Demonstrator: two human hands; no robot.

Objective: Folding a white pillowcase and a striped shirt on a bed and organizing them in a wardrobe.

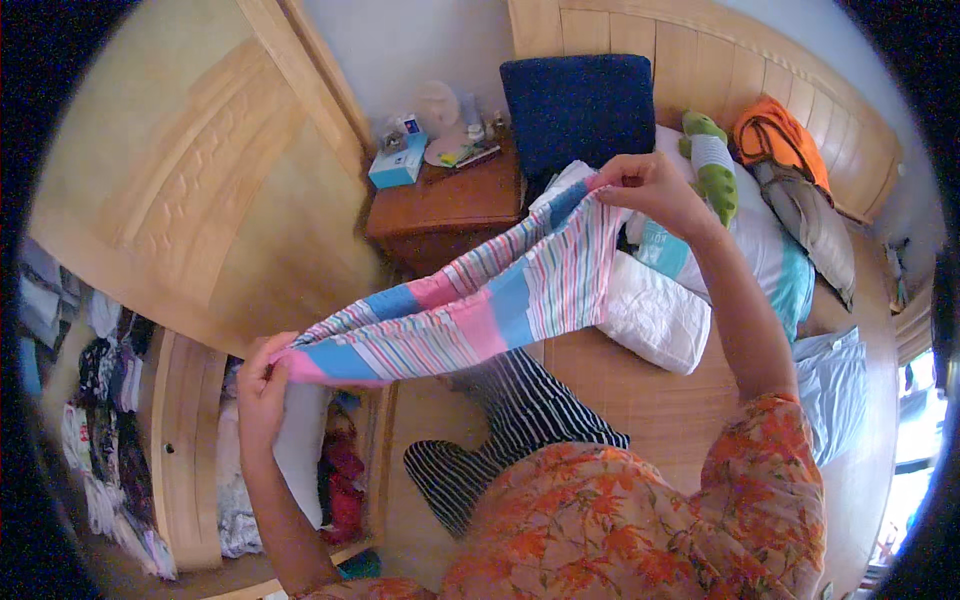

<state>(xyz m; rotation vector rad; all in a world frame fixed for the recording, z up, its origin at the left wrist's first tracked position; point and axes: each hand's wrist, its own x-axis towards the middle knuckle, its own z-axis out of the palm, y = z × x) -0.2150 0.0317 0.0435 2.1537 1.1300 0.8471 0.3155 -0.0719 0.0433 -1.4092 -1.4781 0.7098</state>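
A pink, blue and white striped cloth (490,305) with a gathered, loop-like upper edge is stretched between my hands. It may be shorts or a cover; I cannot tell which. My left hand (263,385) pinches its lower left end beside the wardrobe. Higher up, my right hand (655,195) grips the opposite end between thumb and fingers. The loop gapes between its front and back layers. Beneath the right end lies a folded white cloth (660,315) on the bed. Black-and-white striped trousers (520,410) show on my legs below.
A brown nightstand (450,205) bears a blue tissue box (398,162) and small items. Behind is a dark blue cushion (578,110). The bed holds a green plush toy (712,170), an orange bag (785,145) and folded grey clothing (832,385). Clothes (110,400) fill the wardrobe at left.
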